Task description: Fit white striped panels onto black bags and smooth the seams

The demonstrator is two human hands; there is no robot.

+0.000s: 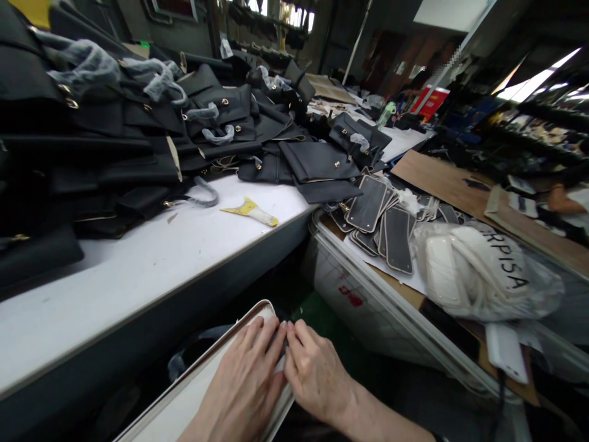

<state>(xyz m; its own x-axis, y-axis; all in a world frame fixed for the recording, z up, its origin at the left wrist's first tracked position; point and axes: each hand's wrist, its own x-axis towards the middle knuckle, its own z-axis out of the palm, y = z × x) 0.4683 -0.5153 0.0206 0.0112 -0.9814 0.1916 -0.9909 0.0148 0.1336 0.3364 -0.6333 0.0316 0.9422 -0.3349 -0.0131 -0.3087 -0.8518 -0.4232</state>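
A long cream-coloured piece with a raised rim [184, 402] lies slantwise at the bottom of the view, a dark brown line running inside its left edge. Whether it is a bag part I cannot tell. Across its far end, my left hand [243, 380] has its fingers bent over the edge and its thumb along the right side. My right hand [317, 374] pinches the same edge near the far right corner, fingers pressed together. The fingertips of both hands meet there, on a small dark patch. What lies under the fingers is hidden.
Black handbags [207, 116] with wrapped handles crowd the white table [138, 245], near a yellow and white tool [251, 212]. On the right-hand bench lie dark panels with pale edges [396, 236], a plastic-wrapped cream bundle [478, 270] and a white power bank-like block [506, 353]. People are farther back.
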